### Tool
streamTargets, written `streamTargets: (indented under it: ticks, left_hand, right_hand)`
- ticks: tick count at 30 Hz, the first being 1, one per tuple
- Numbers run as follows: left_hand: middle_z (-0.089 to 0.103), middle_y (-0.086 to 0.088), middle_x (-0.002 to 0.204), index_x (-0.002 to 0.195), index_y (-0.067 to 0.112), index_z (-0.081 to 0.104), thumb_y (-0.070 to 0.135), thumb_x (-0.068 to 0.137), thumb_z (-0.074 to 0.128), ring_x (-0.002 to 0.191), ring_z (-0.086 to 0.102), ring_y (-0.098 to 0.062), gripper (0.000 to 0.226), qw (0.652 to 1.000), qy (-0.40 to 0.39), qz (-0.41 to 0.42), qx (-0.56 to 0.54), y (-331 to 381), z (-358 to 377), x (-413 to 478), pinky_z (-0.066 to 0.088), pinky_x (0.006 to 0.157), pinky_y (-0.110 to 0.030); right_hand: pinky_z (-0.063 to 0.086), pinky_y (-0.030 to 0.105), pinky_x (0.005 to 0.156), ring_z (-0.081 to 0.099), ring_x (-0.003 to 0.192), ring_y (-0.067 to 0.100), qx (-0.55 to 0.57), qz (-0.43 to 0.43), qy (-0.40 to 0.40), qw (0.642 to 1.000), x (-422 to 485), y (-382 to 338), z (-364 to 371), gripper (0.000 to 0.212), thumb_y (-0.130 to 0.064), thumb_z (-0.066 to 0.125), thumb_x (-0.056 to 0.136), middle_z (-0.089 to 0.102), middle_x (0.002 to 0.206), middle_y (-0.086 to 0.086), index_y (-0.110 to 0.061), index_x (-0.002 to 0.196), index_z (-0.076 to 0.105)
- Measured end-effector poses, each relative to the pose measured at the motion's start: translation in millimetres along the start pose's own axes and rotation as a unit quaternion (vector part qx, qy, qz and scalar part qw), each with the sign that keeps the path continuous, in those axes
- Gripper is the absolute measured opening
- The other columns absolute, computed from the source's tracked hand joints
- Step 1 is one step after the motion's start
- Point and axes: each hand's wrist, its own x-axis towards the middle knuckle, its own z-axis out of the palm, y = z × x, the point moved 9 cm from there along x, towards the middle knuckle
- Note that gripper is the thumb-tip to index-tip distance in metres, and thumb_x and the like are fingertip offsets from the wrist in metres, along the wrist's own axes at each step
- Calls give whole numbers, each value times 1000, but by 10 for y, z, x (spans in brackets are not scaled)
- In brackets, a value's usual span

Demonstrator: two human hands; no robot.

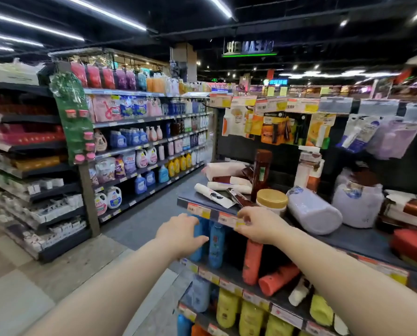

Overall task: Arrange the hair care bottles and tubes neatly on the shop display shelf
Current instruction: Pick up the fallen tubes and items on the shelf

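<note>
Display shelf (348, 241) at 1 o'clock, both arms reaching in.

Left hand (179, 232) wraps the outer blue bottle (196, 253) on the middle tier, thumb across its front. A second blue bottle (216, 246) stands just beside it at 3 o'clock.

Right hand (259, 226) has its fingers curled at the price strip (227, 218), above an upright coral bottle (252, 260); what it holds, cannot tell.

A coral tube (279, 277) lies tipped at 4 o'clock of that bottle.

Top tier: white tubes (214, 194) lying flat, brown bottle (261, 173) upright, gold-lidded jar (271, 200), and a lilac bottle (311, 210) on its side.
</note>
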Motion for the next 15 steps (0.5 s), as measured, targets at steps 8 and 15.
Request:
streamTargets:
  ticks: [8,15]
  left_hand:
    - [49,-1,130,125,26,49,57,84,49,121,46,-24,52,998,28,38,39,-348,-66,927,43,97,-40]
    - [49,-1,129,130,26,45,53,84,51,123,44,-23,54,998,17,55,40,-478,-164,1943,39,101,-40]
  right_hand:
    - [46,34,96,54,117,21,-14,-8,2,1000,1220,-51,59,45,-39,57,85,58,130,1,-25,127,54]
    - [45,32,95,53,118,22,-7,7,-14,1000,2228,120,137,44,-38,58,86,58,129,2,-23,127,53]
